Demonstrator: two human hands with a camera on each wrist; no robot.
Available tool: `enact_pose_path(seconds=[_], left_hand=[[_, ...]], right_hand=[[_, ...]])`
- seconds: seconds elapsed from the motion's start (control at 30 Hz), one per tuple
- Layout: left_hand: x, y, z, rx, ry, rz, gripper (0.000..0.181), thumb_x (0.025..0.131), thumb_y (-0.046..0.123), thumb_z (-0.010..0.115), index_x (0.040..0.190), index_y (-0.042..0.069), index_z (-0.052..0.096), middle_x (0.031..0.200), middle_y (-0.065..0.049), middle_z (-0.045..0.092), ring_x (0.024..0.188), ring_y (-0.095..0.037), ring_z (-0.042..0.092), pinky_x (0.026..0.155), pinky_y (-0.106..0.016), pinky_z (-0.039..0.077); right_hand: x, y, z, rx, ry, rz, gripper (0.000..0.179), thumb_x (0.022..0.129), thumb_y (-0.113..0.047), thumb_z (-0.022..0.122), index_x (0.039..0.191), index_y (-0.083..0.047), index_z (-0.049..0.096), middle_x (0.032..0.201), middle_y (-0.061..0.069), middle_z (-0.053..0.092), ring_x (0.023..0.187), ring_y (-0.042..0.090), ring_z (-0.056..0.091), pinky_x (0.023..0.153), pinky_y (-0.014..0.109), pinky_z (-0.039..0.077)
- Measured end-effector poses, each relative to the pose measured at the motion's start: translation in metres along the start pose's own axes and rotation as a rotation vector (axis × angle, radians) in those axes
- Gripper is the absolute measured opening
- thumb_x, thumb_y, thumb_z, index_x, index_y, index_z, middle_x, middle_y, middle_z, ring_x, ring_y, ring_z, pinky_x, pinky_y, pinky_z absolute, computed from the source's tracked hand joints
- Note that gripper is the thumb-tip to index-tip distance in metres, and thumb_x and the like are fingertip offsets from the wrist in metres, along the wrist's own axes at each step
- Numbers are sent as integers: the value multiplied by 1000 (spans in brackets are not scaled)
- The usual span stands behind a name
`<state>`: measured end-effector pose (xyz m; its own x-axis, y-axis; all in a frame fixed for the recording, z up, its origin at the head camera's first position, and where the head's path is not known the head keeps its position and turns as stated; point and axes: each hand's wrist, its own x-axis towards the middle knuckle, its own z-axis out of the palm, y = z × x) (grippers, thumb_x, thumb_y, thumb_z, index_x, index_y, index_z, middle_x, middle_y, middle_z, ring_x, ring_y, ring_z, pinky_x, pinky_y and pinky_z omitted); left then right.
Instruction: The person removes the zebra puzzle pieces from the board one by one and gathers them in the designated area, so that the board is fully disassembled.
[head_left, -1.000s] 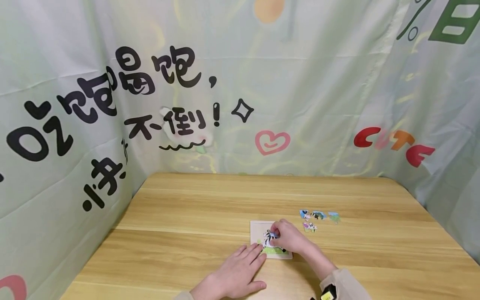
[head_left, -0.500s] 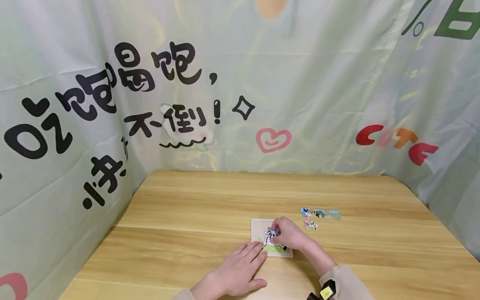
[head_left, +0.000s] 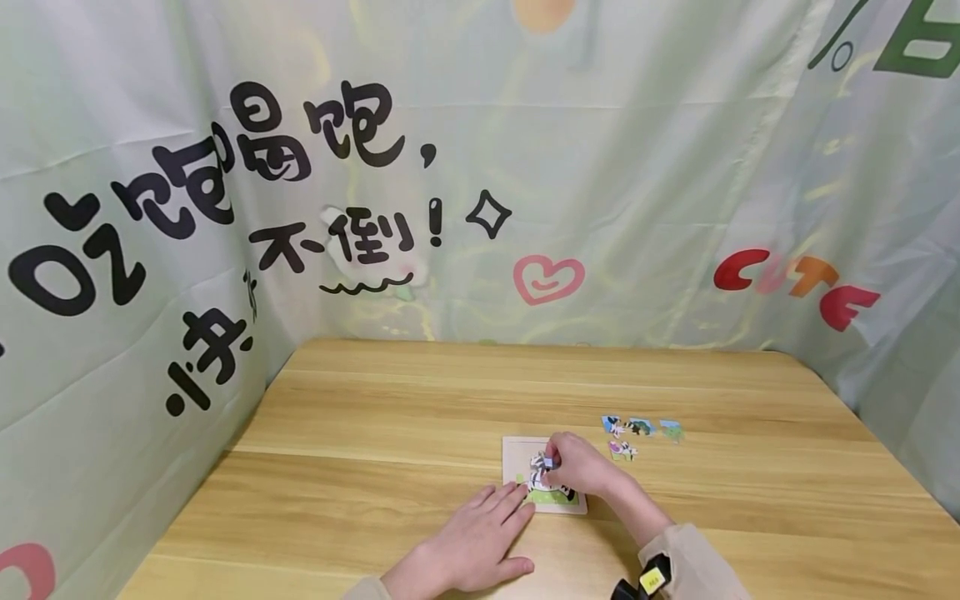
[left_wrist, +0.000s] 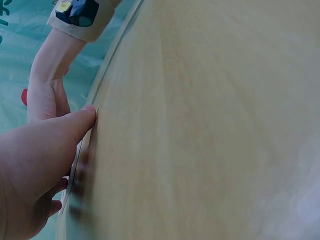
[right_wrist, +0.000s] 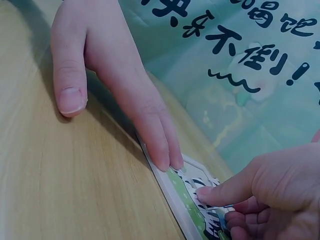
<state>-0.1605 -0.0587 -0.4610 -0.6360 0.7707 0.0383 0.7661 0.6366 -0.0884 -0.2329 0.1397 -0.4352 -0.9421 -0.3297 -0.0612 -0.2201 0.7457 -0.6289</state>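
A square puzzle board (head_left: 517, 454) with a pale tray lies on the wooden table, its lower part showing green grass and a black-and-white zebra (head_left: 538, 473). My left hand (head_left: 480, 533) is spread flat, its fingertips resting on the board's lower left corner; in the right wrist view those fingers press on the near rim. Over the upper right of the board, my right hand (head_left: 581, 467) pinches a small puzzle piece (head_left: 552, 461) with blue on it between thumb and fingers, right at the zebra. Most of that piece is hidden by the fingers.
Several loose puzzle pieces (head_left: 637, 427) with blue, green and zebra-striped parts lie on the table (head_left: 375, 417) beyond my right hand, to the right of the board. A printed cloth (head_left: 637, 167) hangs behind the table and along both sides.
The head view has tilted slightly. My right fingers have shifted a little with the puzzle piece at the zebra, while the left hand stays in place on the board.
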Motion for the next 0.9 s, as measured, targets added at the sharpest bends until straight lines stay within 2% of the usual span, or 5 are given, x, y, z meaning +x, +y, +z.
enact_pose_path(seconds=[0.2,0.5,0.63,0.9], left_hand=[[0,0,0,4,-1,-2,70,94,59,26,142,10,37,149,-11,29,137,-24,25,109,-39,26],[0,1,-1,30,6,-4,70,93,60,26,141,11,38,148,-10,31,136,-23,26,108,-38,28],[0,1,-1,30,8,-5,70,94,60,26,141,11,38,148,-10,31,136,-23,26,108,-38,27],[0,0,-2,31,7,-2,69,94,60,26,141,11,38,148,-10,30,136,-24,26,108,-38,27]], right_hand=[[0,1,0,40,4,-4,27,69,-2,77,81,-5,53,72,2,49,67,16,46,61,29,42],[-1,9,-1,198,27,-36,19,75,-1,70,80,-4,53,70,2,50,63,14,46,55,23,41],[-1,8,-1,234,42,-22,18,74,0,70,81,-4,54,70,2,51,63,14,46,54,23,41],[-3,13,-2,271,127,32,17,74,0,71,85,-3,59,69,1,54,63,14,49,56,23,43]])
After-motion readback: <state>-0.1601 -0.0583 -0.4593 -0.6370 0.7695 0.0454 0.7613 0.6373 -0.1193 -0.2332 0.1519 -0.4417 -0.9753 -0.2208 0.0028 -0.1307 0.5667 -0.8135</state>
